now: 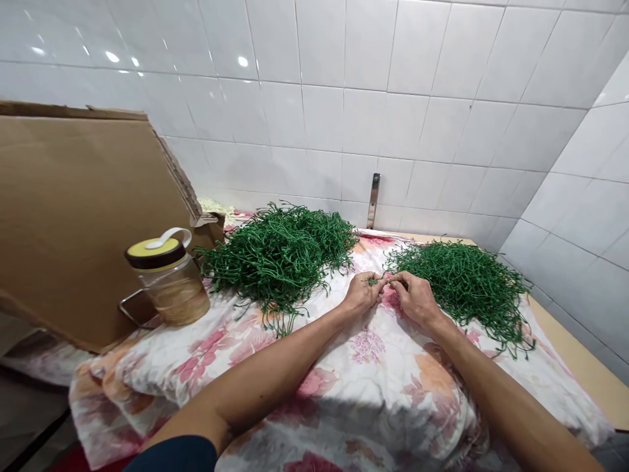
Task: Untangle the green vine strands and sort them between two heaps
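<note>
My left hand [362, 295] is closed on a small green stem piece [372, 282], part of which shows between the thumb and fingers. Fingertip to fingertip with it, my right hand [415, 300] pinches at the same spot; its thumb and forefinger hide what lies between them. Beyond and to the left of my hands lies a large heap of thin, curly green stems [280, 252]. A second, flatter pile of green stems [462, 282] spreads just right of my right hand. Both piles rest on a floral cloth [368, 347] beneath my hands.
At left stands a clear jug [179, 292] of brownish liquid with a yellow and brown lid. Behind it leans a large cardboard box [88, 216]. A metal bracket [374, 200] is fixed to the tiled wall [319, 118]. Bare wooden tabletop [580, 367] shows at right.
</note>
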